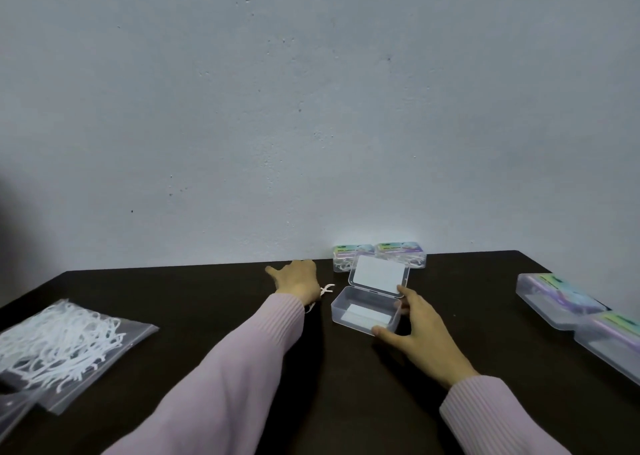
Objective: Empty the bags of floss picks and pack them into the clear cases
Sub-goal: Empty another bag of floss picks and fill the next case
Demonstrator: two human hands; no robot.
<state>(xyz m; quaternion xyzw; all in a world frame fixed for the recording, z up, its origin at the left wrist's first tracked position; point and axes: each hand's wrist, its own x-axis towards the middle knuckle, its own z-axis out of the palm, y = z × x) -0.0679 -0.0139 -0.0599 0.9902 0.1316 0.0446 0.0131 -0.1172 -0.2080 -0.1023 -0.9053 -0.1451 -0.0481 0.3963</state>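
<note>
An open clear case [363,310] stands on the dark table [207,298], its lid [379,274] tipped up at the back and only a white reflection showing inside. My right hand [420,326] grips the case from its right side, thumb at the front corner and index finger up by the hinge. Just left of the case, my left hand [298,279] lies palm down with the thumb stretched left. It holds a few white floss picks [327,288] that stick out on its right side and under the wrist. Its fingers are hidden behind the hand.
A clear zip bag full of floss picks [62,343] lies at the left, overlapping another bag [14,409] at the front left corner. Two closed filled cases [379,255] stand against the wall. Two more labelled cases [561,298] lie at the right edge.
</note>
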